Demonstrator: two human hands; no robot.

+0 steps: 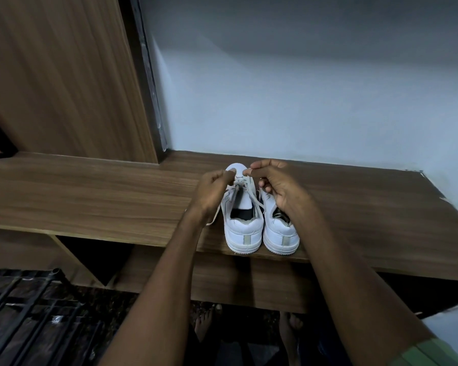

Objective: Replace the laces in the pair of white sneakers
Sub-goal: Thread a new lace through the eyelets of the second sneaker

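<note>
Wood-grain bench (95, 188) against a pale wall carries my two white sneakers (280, 228), side by side, heels toward me at its near edge. Over the left sneaker (242, 228) my left hand (213, 192) and right hand (278, 184) each have fingers curled, pinching its lace (259, 204) near the toe — one loose end trails onto the bench.

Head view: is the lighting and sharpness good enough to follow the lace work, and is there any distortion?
Head view: dim, bluish light; the white sneakers read clearly, the white lace between the left hand and right hand looks soft; wide-angle bending curves the wooden shelf edges.
</note>
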